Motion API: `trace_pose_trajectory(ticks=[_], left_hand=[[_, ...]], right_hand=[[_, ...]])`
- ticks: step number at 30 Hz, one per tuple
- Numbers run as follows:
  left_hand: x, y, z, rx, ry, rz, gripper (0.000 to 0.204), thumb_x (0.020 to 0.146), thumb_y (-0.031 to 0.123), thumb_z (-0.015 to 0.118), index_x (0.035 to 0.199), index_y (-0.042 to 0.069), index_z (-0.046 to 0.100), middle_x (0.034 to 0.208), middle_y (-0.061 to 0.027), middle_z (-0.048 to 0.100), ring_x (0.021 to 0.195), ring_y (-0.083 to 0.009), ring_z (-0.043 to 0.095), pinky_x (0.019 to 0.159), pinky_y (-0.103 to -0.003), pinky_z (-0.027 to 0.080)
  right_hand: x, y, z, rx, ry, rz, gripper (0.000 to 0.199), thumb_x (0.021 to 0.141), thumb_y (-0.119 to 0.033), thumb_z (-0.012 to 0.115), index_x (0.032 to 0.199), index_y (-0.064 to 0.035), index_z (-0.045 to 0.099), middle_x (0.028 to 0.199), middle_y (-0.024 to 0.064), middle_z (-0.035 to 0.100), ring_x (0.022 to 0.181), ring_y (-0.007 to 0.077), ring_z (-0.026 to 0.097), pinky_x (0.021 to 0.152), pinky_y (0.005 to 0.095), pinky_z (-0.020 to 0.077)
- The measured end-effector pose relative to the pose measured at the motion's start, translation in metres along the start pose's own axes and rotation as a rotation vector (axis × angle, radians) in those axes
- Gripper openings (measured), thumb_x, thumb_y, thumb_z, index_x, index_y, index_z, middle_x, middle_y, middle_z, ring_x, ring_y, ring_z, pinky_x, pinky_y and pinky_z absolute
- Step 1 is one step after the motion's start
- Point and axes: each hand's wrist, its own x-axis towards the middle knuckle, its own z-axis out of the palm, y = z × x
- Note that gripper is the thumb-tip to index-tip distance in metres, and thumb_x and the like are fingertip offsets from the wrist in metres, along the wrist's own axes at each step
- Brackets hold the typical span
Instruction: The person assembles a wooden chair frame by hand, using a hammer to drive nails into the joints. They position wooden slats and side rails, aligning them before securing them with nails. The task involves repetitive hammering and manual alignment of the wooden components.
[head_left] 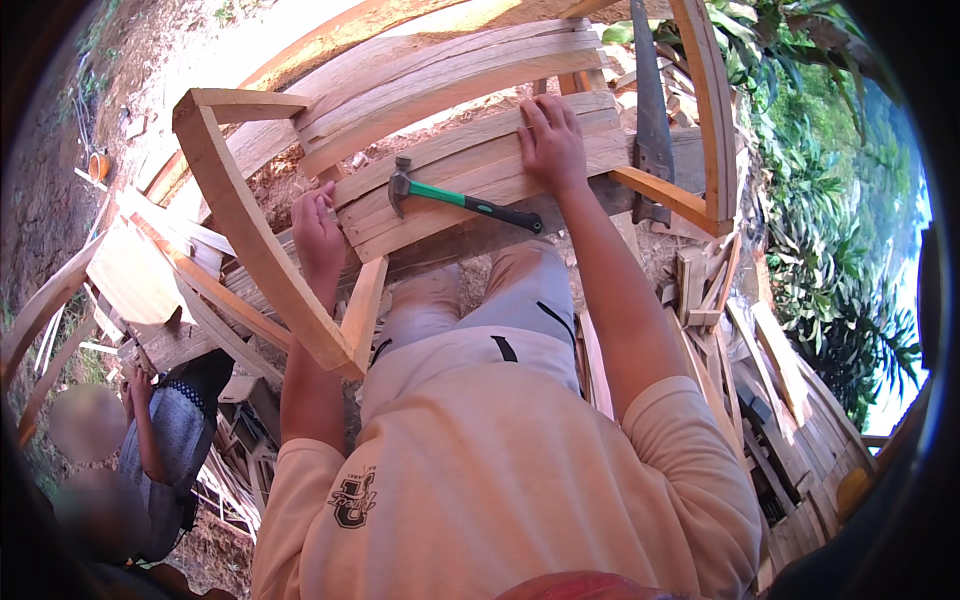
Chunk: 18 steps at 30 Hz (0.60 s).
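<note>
Right hand (pixel 553 150) loosely open, fingers bent, resting on the slats (pixel 490 165); left hand (pixel 318 238) half-curled at their left end, can't tell if gripping. Slats sit between the frames (pixel 255 230), hammer (pixel 462 200) lying on top. I'd steady both ends evenly, fingertips clear of gaps.

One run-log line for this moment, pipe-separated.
left hand: at left end of wooden slats | right hand: on slats | hammer: lying on slats | handsaw: right of slats
</note>
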Motion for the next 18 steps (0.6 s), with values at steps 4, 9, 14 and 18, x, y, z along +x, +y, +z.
trace_pose_trajectory(ticks=[4,9,14,18], left_hand=[[-0.0008,-0.0013,0.0014,0.023,0.017,0.016,0.023,0.104,0.005,0.048,0.108,-0.001,0.07,0.094,-0.0125,0.067,0.091,-0.0292,0.062,0.085,-0.04,0.05],[0.0003,0.0025,0.0027,0.03,0.016,0.005,0.023,0.104,0.004,0.048,0.108,-0.001,0.07,0.096,-0.0129,0.068,0.091,-0.0291,0.062,0.085,-0.04,0.05],[0.0001,-0.0003,0.0029,0.037,0.051,0.061,0.023,0.103,0.004,0.049,0.11,-0.001,0.07,0.093,-0.0121,0.066,0.092,-0.0293,0.061,0.087,-0.041,0.049],[0.0007,0.0028,0.0023,0.078,0.045,0.045,0.019,0.103,0.004,0.049,0.103,0.0,0.068,0.098,-0.013,0.07,0.093,-0.0296,0.062,0.087,-0.041,0.049]], right_hand=[[0.0012,-0.0029,-0.0041,-0.015,0.005,-0.006,0.039,0.092,-0.019,0.068,0.129,-0.0101,0.061,0.132,0.0113,0.057,0.131,0.0342,0.051,0.111,0.0473,0.0406],[-0.002,-0.0024,-0.001,-0.018,0.02,0.015,0.04,0.092,-0.019,0.068,0.13,-0.0103,0.061,0.133,0.0114,0.056,0.132,0.0341,0.05,0.112,0.0471,0.0401],[-0.0039,-0.0011,0.0046,-0.01,0.008,0.029,0.041,0.092,-0.023,0.068,0.131,-0.0131,0.059,0.136,0.0117,0.054,0.135,0.0355,0.046,0.114,0.0487,0.0379],[-0.0031,-0.0027,0.0016,-0.013,-0.013,0.034,0.041,0.094,-0.023,0.066,0.132,-0.0131,0.059,0.137,0.0112,0.053,0.136,0.0351,0.046,0.115,0.0485,0.0372]])
